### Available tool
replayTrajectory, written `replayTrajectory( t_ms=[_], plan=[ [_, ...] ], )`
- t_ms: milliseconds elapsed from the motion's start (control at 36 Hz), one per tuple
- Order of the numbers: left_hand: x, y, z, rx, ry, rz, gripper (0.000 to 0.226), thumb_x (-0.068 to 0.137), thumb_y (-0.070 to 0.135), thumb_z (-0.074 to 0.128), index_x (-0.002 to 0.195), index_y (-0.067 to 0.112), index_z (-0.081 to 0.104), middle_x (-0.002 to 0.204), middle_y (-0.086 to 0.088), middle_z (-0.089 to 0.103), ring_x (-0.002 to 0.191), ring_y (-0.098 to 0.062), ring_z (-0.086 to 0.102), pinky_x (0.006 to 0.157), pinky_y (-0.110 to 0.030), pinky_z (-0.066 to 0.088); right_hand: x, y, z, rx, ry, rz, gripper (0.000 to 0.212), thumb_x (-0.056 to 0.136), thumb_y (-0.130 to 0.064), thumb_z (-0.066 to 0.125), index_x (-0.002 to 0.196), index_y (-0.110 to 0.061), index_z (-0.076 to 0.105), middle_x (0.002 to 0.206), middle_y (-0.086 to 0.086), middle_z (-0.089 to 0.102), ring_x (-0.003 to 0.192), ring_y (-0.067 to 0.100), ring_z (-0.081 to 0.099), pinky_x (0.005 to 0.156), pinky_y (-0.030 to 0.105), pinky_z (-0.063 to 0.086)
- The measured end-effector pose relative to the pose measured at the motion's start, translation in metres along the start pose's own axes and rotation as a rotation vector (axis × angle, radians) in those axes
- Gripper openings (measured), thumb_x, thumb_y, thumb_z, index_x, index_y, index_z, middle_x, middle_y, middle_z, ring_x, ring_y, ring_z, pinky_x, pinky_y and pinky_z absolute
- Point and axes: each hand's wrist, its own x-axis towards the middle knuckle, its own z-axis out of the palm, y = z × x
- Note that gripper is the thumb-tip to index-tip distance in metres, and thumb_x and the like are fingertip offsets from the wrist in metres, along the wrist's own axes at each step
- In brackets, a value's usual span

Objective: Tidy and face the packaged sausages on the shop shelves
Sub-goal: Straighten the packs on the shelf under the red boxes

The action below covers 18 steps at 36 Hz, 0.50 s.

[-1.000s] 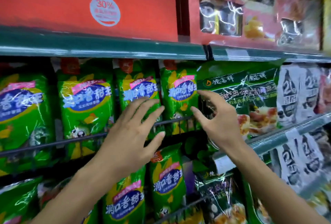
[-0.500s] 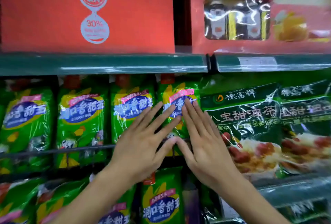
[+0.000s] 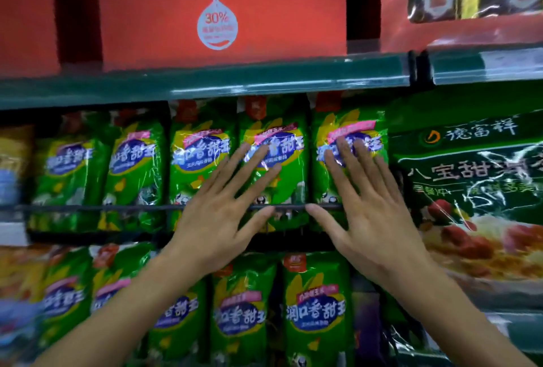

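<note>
On the middle shelf: both my hands are spread flat against the fronts of the green sausage packs.
Left hand (image 3: 217, 216): fingers straight and fanned, palm down, lying across the second pack from the right (image 3: 271, 158), fingertips up at its blue label, thumb along the wire rail (image 3: 117, 208).
Right hand (image 3: 367, 214): fingers straight and together, pressed on the end pack (image 3: 346, 137) of the row, thumb reaching left over the rail toward my other thumb; the two thumbs are close but apart.
Row of packs: five green packs stand upright side by side behind the rail, labels facing me, the left ones blurred.
Right of my hand: a big dark green bag (image 3: 476, 178) with a food picture sits just beside the end pack.
Below: more green sausage packs (image 3: 316, 308) stand on the lower shelf, partly hidden by my forearms.
Above: a green shelf edge (image 3: 264, 75), with red boxes (image 3: 220, 8) on top.
</note>
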Motion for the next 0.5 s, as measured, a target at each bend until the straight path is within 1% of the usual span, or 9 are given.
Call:
replayTrajectory(
  t_ms=[56, 111, 167, 194, 278, 361, 444, 500],
  plan=[
    [-0.001, -0.002, -0.001, -0.001, 0.003, 0.015, 0.062, 0.108, 0.054, 0.028, 0.164, 0.034, 0.012, 0.173, 0.009, -0.001, 0.160, -0.018, -0.005, 0.128, -0.047, 0.014, 0.003, -0.006, 0.001, 0.013, 0.006, 0.005, 0.083, 0.099, -0.070, 0.022, 0.165, -0.021, 0.009, 0.173, -0.001, -0.007, 0.159, 0.021, -0.009, 0.127, 0.051, 0.005],
    [-0.002, -0.003, -0.002, -0.024, 0.015, 0.015, 0.061, 0.108, 0.051, 0.032, 0.164, 0.032, 0.016, 0.173, 0.008, 0.003, 0.160, -0.019, -0.003, 0.128, -0.049, 0.015, 0.007, -0.013, 0.000, 0.037, 0.006, -0.003, 0.081, 0.099, -0.070, 0.022, 0.164, -0.022, 0.019, 0.173, -0.002, -0.003, 0.159, 0.020, -0.008, 0.127, 0.055, 0.005],
    [-0.007, -0.006, -0.003, -0.067, 0.034, -0.012, 0.059, 0.108, 0.048, 0.035, 0.163, 0.030, 0.020, 0.172, 0.008, 0.008, 0.160, -0.019, -0.001, 0.128, -0.050, 0.017, 0.008, -0.023, 0.002, 0.072, 0.015, -0.036, 0.078, 0.100, -0.069, 0.024, 0.161, -0.021, 0.031, 0.172, -0.003, 0.007, 0.159, 0.018, -0.004, 0.127, 0.056, 0.008],
    [-0.011, -0.010, -0.003, -0.085, 0.041, -0.037, 0.059, 0.109, 0.046, 0.035, 0.163, 0.029, 0.021, 0.172, 0.009, 0.009, 0.160, -0.019, 0.000, 0.127, -0.051, 0.017, 0.008, -0.029, 0.003, 0.091, 0.023, -0.062, 0.077, 0.100, -0.068, 0.026, 0.159, -0.020, 0.034, 0.172, -0.003, 0.012, 0.159, 0.017, -0.002, 0.127, 0.055, 0.010],
    [-0.034, -0.028, -0.004, -0.105, 0.036, -0.130, 0.058, 0.109, 0.045, 0.035, 0.163, 0.029, 0.021, 0.172, 0.011, 0.008, 0.160, -0.019, -0.001, 0.127, -0.054, 0.016, 0.009, -0.047, 0.012, 0.121, 0.024, -0.135, 0.072, 0.101, -0.064, 0.033, 0.158, -0.021, 0.038, 0.169, -0.003, 0.022, 0.159, 0.019, 0.006, 0.127, 0.055, 0.012],
    [-0.064, -0.051, -0.011, -0.041, -0.025, -0.166, 0.059, 0.109, 0.045, 0.036, 0.164, 0.031, 0.018, 0.172, 0.012, 0.005, 0.160, -0.019, -0.002, 0.127, -0.055, 0.013, 0.013, -0.068, 0.020, 0.140, 0.032, -0.172, 0.070, 0.100, -0.064, 0.032, 0.154, -0.022, 0.046, 0.167, -0.002, 0.029, 0.158, 0.023, 0.016, 0.125, 0.056, 0.015],
    [-0.088, -0.078, -0.022, -0.023, -0.058, -0.229, 0.058, 0.109, 0.048, 0.033, 0.163, 0.035, 0.015, 0.172, 0.016, 0.004, 0.159, -0.015, -0.002, 0.129, -0.045, 0.004, 0.019, -0.094, 0.025, 0.205, 0.016, -0.178, 0.071, 0.100, -0.066, 0.028, 0.153, -0.023, 0.046, 0.167, -0.003, 0.029, 0.158, 0.022, 0.013, 0.126, 0.053, 0.012],
    [-0.100, -0.099, -0.028, -0.010, -0.047, -0.266, 0.057, 0.108, 0.051, 0.029, 0.163, 0.035, 0.020, 0.171, 0.015, 0.007, 0.159, -0.014, -0.001, 0.129, -0.049, 0.009, 0.023, -0.113, 0.030, 0.246, 0.012, -0.190, 0.069, 0.100, -0.064, 0.031, 0.153, -0.023, 0.047, 0.166, -0.002, 0.032, 0.158, 0.022, 0.015, 0.126, 0.052, 0.011]
  ],
)
